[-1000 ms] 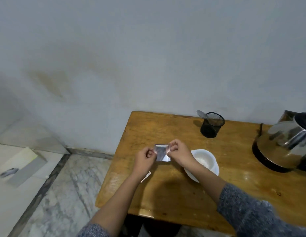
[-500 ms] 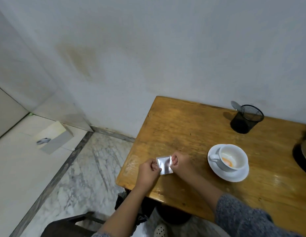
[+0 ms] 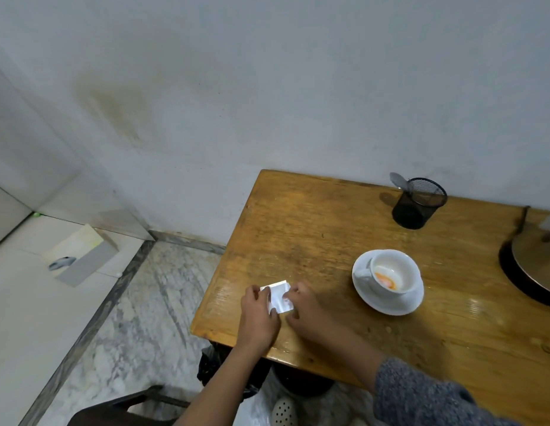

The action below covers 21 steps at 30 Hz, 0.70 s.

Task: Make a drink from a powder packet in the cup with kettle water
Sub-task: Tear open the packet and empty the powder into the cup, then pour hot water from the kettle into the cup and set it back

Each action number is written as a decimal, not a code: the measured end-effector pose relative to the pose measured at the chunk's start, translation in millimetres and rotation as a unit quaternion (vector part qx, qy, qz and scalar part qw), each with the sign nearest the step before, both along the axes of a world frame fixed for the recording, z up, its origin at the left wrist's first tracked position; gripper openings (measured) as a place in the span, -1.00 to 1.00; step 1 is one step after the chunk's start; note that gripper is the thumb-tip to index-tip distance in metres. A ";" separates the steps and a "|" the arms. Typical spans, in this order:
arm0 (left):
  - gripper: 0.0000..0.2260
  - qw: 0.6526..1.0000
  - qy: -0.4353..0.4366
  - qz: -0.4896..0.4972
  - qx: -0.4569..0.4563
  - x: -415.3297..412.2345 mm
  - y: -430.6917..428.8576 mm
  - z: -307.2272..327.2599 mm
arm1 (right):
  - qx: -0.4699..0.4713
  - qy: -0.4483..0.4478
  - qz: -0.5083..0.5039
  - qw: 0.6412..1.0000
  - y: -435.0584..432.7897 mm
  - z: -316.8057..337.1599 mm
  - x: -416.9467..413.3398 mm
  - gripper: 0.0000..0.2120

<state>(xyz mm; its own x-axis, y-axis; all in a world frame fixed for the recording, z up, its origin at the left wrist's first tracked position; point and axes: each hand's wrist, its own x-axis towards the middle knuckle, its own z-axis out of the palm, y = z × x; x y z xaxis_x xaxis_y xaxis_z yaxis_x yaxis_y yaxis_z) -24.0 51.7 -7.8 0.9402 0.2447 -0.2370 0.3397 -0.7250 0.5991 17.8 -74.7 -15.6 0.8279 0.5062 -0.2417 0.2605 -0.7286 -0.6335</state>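
Both hands at the near left corner of the worn wooden table [image 3: 329, 229] — left hand [image 3: 259, 315] and right hand [image 3: 307, 309] pinching the small silver foil packet [image 3: 280, 298], apparently emptied, orange powder already in the white cup [image 3: 393, 273] on its saucer — next, probably discarding it and fetching the steel kettle [image 3: 535, 256].

Pinching silver packet [image 3: 279, 296] between left hand [image 3: 259, 315] and right hand [image 3: 307, 309] over wooden table [image 3: 329, 229]; orange powder sitting in white cup [image 3: 392, 273] on saucer [image 3: 387, 305], kettle [image 3: 533, 262] at right edge.
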 end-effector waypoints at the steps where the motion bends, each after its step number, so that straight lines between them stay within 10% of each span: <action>1: -0.62 1.000 0.008 -0.008 0.017 -0.3 -1.8 1.1 | 0.005 0.002 0.003 1.000 -2.9 2.7 -1.0 -0.70; 9: -0.66 0.985 0.024 -0.059 0.162 31.1 -42.8 41.7 | 0.141 -0.029 -0.107 0.984 -67.1 79.7 11.7 -0.80; 21: -0.79 0.974 -0.120 -0.042 -0.187 72.2 -167.6 44.9 | 0.208 -0.312 -0.497 0.782 -342.5 184.7 23.9 -0.83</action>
<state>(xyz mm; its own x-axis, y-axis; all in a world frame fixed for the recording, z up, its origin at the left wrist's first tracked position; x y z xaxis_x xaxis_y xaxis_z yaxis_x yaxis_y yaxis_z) 48.2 -115.8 37.1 0.9925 0.1028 -0.0665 0.1067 -0.4608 0.8811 41.7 -417.2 169.2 0.7528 -0.5365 0.3815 0.0497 -0.5316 -0.8455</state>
